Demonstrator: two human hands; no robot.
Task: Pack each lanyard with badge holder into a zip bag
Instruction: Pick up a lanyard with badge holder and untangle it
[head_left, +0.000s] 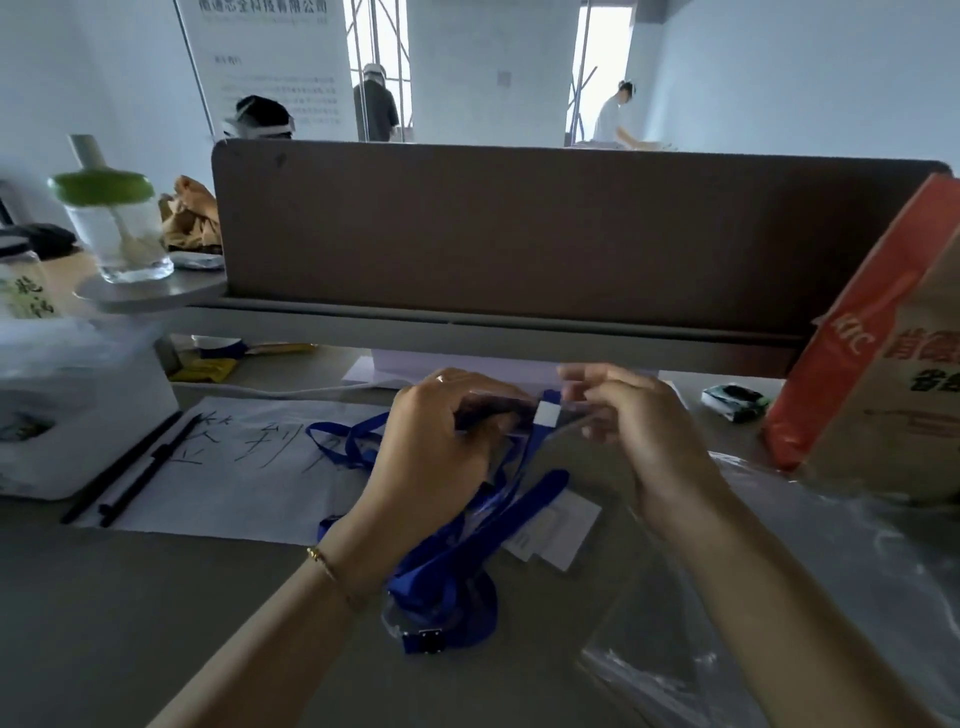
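Below the brown desk divider (519, 223), the left hand (436, 447) and blurred right hand (634, 421) are both pinching a clear zip bag (524, 415), hard to discern, holding blue lanyard (524, 467).

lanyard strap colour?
Blue, seen clearly in the head view: lanyard strap on the desk.
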